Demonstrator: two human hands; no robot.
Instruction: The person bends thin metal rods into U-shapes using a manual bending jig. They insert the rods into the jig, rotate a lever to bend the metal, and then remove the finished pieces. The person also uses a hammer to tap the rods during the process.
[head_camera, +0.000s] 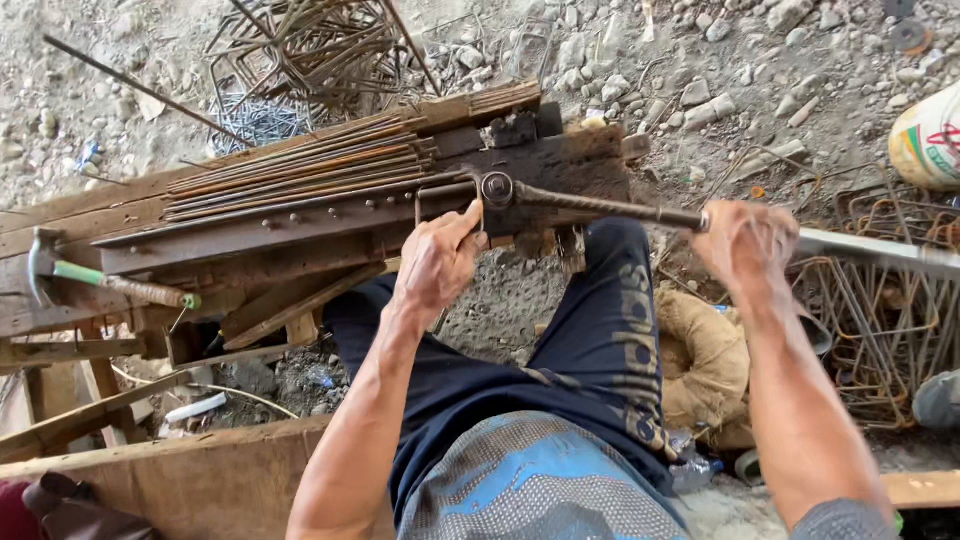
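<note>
Left hand (437, 262) of mine is curled shut around a thin bent steel rod (432, 190), thumb pressed near the round pivot (497, 187) of the bending jig; the rod lies flat along the front edge of the dark wooden bench (300, 225), its end hooked at the pivot. Right hand (745, 243) is closed in a fist around the far end of the ribbed lever bar (605, 207), which runs from the pivot out to the right; a pale flat metal handle (880, 252) carries on past my knuckles. Behind the rod, a bundle of straight rusty rods (300, 165) rests lengthwise on the bench; a hammer with a green-taped handle (105, 282) lies at the bench's left end. Finished square stirrups (885, 320) are heaped to the right of my leg, more of them (310, 45) on the gravel beyond the bench; a burlap sack (705, 360) sits beside my knee.
</note>
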